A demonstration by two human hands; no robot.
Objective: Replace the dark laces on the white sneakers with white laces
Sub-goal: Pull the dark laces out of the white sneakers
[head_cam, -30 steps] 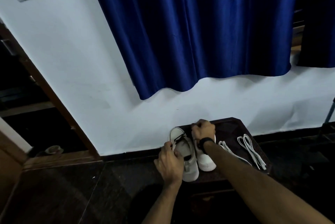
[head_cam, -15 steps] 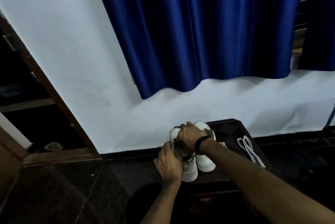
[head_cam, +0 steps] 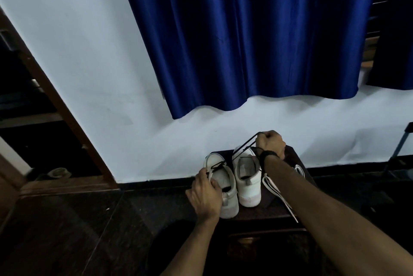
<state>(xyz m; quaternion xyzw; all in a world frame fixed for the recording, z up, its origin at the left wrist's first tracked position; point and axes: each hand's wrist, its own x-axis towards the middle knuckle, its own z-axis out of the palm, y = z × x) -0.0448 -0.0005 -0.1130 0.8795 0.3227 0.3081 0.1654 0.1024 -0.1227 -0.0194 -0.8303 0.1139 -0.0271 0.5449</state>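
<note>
On the dark wooden surface (head_cam: 297, 159) below the blue curtain (head_cam: 245, 36), two white sneakers (head_cam: 247, 177) are being kept side by side, heels toward the near edge. The left sneaker (head_cam: 223, 183) is being gripped at its side by the left hand (head_cam: 206, 193), fingers curled over the collar, so part of the upper is being hidden. A dark lace (head_cam: 242, 147) is being pulled taut by the right hand (head_cam: 269, 142), closed in a fist around it above the far edge; its thin strands are being stretched down to the left sneaker's eyelets, where their threading is hard to make out. Flat white laces (head_cam: 273, 188) are being partly covered by the right forearm near the right edge, a further looped bundle (head_cam: 299, 169) behind it.
</note>
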